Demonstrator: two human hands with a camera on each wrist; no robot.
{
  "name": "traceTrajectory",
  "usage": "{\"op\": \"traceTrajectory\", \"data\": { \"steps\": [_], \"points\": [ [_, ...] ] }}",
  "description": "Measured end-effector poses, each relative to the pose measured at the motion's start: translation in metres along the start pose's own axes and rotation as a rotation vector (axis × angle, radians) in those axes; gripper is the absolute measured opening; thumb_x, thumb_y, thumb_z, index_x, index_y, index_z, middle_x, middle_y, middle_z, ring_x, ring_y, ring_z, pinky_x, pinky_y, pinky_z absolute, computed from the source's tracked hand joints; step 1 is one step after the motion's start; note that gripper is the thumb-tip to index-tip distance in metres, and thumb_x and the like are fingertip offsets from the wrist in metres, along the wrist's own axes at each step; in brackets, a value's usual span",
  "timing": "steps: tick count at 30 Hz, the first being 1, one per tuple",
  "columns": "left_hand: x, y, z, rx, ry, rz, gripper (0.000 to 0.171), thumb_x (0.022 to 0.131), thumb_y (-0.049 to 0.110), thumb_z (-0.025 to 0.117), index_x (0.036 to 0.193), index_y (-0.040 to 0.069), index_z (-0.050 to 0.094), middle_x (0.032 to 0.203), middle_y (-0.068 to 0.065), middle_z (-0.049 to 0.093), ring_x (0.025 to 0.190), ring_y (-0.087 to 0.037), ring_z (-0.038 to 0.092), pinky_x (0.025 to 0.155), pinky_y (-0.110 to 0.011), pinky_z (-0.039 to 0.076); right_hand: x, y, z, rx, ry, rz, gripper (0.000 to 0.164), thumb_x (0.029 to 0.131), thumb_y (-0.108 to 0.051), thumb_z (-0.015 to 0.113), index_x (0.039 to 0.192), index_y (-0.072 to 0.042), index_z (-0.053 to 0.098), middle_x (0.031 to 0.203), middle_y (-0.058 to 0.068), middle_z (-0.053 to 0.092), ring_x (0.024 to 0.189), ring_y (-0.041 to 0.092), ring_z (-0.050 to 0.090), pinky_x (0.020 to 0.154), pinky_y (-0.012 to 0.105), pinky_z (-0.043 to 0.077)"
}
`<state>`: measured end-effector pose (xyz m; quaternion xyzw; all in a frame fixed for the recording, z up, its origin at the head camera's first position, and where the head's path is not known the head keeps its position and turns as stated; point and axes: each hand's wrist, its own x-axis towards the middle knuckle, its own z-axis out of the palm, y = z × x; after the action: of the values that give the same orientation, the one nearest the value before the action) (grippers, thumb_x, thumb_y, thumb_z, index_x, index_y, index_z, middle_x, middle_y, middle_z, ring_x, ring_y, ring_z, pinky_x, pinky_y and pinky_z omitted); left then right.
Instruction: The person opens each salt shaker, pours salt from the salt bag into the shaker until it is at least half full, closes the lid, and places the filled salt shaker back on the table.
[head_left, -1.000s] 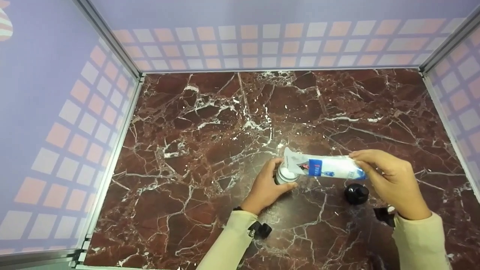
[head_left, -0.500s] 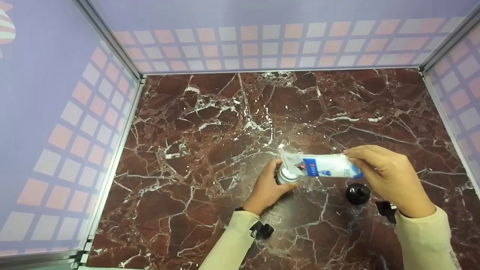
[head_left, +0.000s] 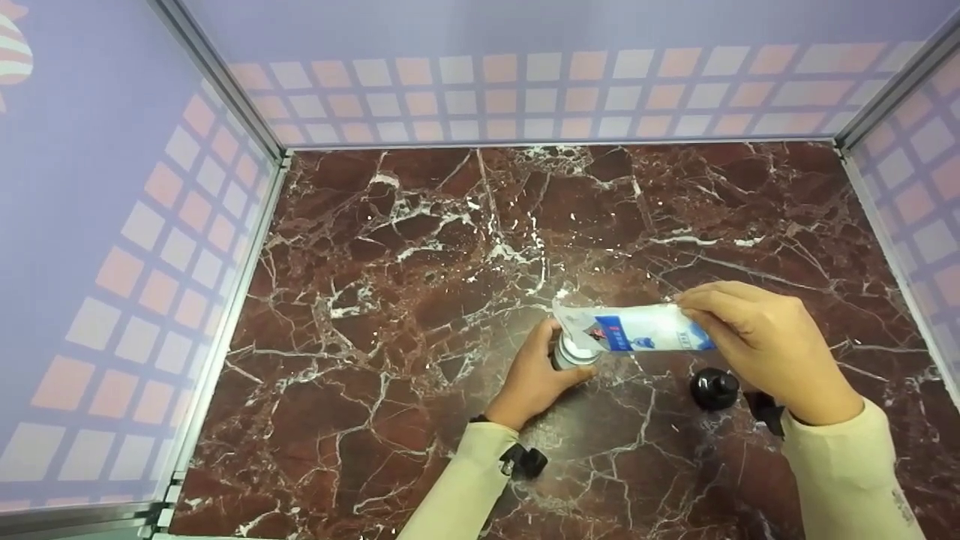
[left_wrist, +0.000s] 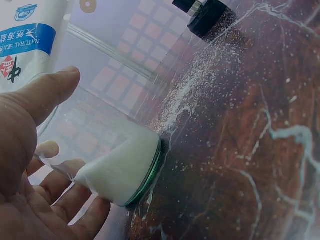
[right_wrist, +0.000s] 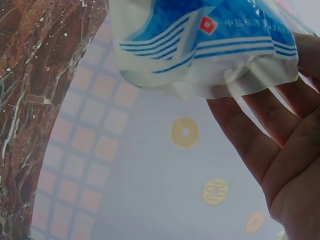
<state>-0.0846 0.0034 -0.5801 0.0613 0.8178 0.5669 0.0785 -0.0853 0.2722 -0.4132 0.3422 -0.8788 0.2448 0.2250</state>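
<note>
Salt packet [head_left: 637, 330] juts to nine o'clock from the right hand [head_left: 765, 349], end pinched! Left hand [head_left: 534, 375] curls round the glass jar [head_left: 573, 354], two o'clock.

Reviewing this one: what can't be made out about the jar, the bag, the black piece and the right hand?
Head view: the bag covers part of the mouth of the jar, so any pouring is unclear.
Head view: the bag's finest print is too small to read.
Left wrist view: the top edge cuts off part of the black piece.
Right wrist view: the right edge cuts off part of the right hand.
</note>
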Motion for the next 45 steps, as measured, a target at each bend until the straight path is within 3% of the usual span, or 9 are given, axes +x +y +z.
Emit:
{"op": "traceTrajectory", "data": {
  "steps": [10,18,22,24,28,32,37,41,45],
  "points": [
    [-0.001,0.002,0.001,0.007,-0.002,-0.012,0.07,0.075,0.033,0.093,0.132,0.021,0.054,0.125,0.004,0.064,0.114,-0.014,0.062,0.104,-0.037,0.048,0.004,-0.006,0.0,-0.032,0.003,-0.015,0.024,0.087,0.002,0.079,0.107,-0.01,0.079,0.107,0.001,0.077,0.094,0.018,0.074,0.084,0.018,0.052],
    [0.0,0.0,0.002,-0.032,0.01,0.009,0.071,0.075,0.028,0.093,0.133,0.02,0.054,0.124,0.003,0.064,0.11,-0.016,0.062,0.099,-0.038,0.052,-0.007,-0.003,0.005,0.018,0.026,0.095,0.029,0.084,0.005,0.081,0.106,-0.013,0.08,0.107,-0.003,0.078,0.094,0.014,0.073,0.082,0.011,0.048],
    [0.0,-0.001,0.003,-0.046,0.008,0.017,0.071,0.075,0.026,0.093,0.134,0.019,0.054,0.123,0.003,0.063,0.108,-0.017,0.062,0.093,-0.032,0.054,-0.02,0.005,0.013,0.091,0.073,0.168,0.031,0.083,0.01,0.079,0.104,-0.012,0.08,0.104,-0.003,0.078,0.095,0.005,0.07,0.082,0.008,0.047],
    [0.0,-0.001,0.003,-0.042,0.01,0.016,0.072,0.075,0.027,0.093,0.135,0.019,0.054,0.125,0.002,0.063,0.109,-0.017,0.062,0.095,-0.032,0.053,-0.027,0.007,0.018,0.116,0.109,0.196,0.031,0.082,0.012,0.079,0.103,-0.01,0.08,0.103,0.0,0.078,0.097,-0.001,0.068,0.084,0.007,0.047],
    [-0.001,-0.001,0.002,-0.039,0.013,0.013,0.073,0.076,0.028,0.093,0.137,0.021,0.054,0.128,0.001,0.063,0.114,-0.016,0.061,0.099,-0.033,0.052,-0.042,0.007,0.027,0.145,0.207,0.248,0.029,0.079,0.017,0.078,0.099,-0.005,0.08,0.101,0.007,0.079,0.091,-0.008,0.064,0.076,0.006,0.047],
    [-0.001,-0.001,0.002,-0.043,0.016,0.009,0.073,0.075,0.029,0.093,0.136,0.023,0.054,0.128,0.002,0.063,0.115,-0.014,0.061,0.099,-0.034,0.052,-0.055,0.0,0.034,0.258,0.319,0.3,0.026,0.078,0.024,0.073,0.094,0.004,0.077,0.098,0.019,0.077,0.091,-0.001,0.068,0.075,0.01,0.05],
    [-0.002,-0.001,0.003,-0.069,0.006,0.016,0.073,0.075,0.03,0.093,0.137,0.023,0.054,0.129,0.002,0.063,0.116,-0.014,0.061,0.101,-0.036,0.05,-0.072,-0.006,0.045,0.481,0.438,0.364,0.021,0.081,0.03,0.064,0.092,0.015,0.072,0.099,0.032,0.072,0.093,0.012,0.074,0.074,0.015,0.054],
    [-0.001,-0.001,0.003,-0.067,0.001,0.017,0.074,0.075,0.03,0.093,0.137,0.022,0.054,0.129,0.002,0.062,0.115,-0.015,0.06,0.103,-0.037,0.05,-0.084,-0.001,0.055,0.62,0.491,0.389,0.018,0.083,0.032,0.059,0.094,0.021,0.069,0.101,0.033,0.071,0.097,0.018,0.074,0.079,0.019,0.056],
    [0.0,0.0,0.004,-0.044,0.007,0.025,0.073,0.075,0.028,0.093,0.137,0.021,0.055,0.128,0.002,0.063,0.114,-0.014,0.06,0.103,-0.038,0.049,-0.094,0.005,0.061,0.676,0.513,0.383,0.018,0.085,0.032,0.057,0.098,0.024,0.067,0.103,0.033,0.071,0.1,0.021,0.073,0.084,0.021,0.056]
  ]
}}
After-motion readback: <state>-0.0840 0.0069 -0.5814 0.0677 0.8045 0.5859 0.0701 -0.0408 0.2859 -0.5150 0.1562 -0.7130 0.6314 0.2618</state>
